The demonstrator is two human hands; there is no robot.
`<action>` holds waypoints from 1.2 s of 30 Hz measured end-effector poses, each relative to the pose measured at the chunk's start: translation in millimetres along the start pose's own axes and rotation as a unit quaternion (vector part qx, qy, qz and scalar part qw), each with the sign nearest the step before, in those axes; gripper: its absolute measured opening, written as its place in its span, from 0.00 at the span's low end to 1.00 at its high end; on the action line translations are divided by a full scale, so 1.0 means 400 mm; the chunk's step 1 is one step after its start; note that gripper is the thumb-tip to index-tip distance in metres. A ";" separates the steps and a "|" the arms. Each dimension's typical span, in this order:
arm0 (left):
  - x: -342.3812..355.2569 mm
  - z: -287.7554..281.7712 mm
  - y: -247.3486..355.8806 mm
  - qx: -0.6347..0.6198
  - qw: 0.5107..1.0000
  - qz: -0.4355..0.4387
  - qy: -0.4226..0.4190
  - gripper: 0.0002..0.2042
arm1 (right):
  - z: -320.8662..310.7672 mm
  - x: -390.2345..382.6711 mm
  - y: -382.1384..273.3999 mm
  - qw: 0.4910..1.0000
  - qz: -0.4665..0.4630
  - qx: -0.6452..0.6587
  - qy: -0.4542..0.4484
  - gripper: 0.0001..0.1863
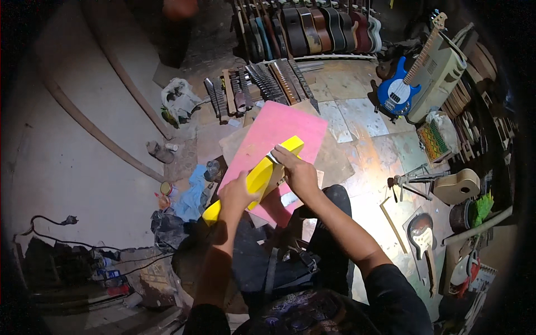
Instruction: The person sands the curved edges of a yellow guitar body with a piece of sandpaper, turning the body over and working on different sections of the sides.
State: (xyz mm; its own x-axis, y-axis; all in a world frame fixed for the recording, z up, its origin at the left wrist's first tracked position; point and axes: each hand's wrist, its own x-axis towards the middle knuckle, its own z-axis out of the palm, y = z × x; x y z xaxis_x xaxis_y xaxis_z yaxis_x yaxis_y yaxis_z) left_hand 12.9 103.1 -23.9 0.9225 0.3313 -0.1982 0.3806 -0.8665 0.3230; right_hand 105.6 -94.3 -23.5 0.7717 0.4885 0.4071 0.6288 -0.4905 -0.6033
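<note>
A bright yellow piece (pixel 261 176), which looks like a solid guitar body seen edge-on, stands tilted above a pink board (pixel 293 120) in front of me. My left hand (pixel 237 194) is wrapped round its near left part and grips it. At the far end my right hand (pixel 299 175) has its fingers bent over the upper edge. A small greyish-white bit (pixel 272 158) shows under those fingertips; it may be a folded sheet, but I cannot tell. My right palm hides part of the yellow piece's inner side.
Several guitar necks (pixel 245 86) lie beyond the board, before a rack of guitars (pixel 318 30). To the right are a blue bass guitar (pixel 397 89), a metal stand (pixel 416 181) and a sunburst guitar (pixel 422 234). A blue cloth (pixel 191 195) lies left.
</note>
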 end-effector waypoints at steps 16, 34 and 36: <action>-0.147 -0.145 0.055 -0.012 0.998 0.017 0.059 0.23 | 0.002 0.010 0.167 0.988 -0.032 -0.092 0.122 0.31; -0.123 -0.153 0.163 0.006 0.998 -0.004 0.069 0.25 | 0.000 -0.043 0.073 0.989 0.101 0.105 -0.030 0.35; -0.133 -0.155 0.160 0.010 0.998 -0.005 0.057 0.21 | 0.013 -0.118 -0.042 0.980 0.060 0.168 -0.086 0.36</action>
State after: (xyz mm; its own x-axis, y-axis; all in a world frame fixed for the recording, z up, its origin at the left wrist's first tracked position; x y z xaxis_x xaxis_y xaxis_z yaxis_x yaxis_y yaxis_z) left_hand -7.9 53.2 64.9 0.9201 0.3800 -0.0950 0.3903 -0.8697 0.3021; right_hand 58.1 -105.5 -36.2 0.7926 0.5704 0.2153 0.4453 -0.3002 -0.8436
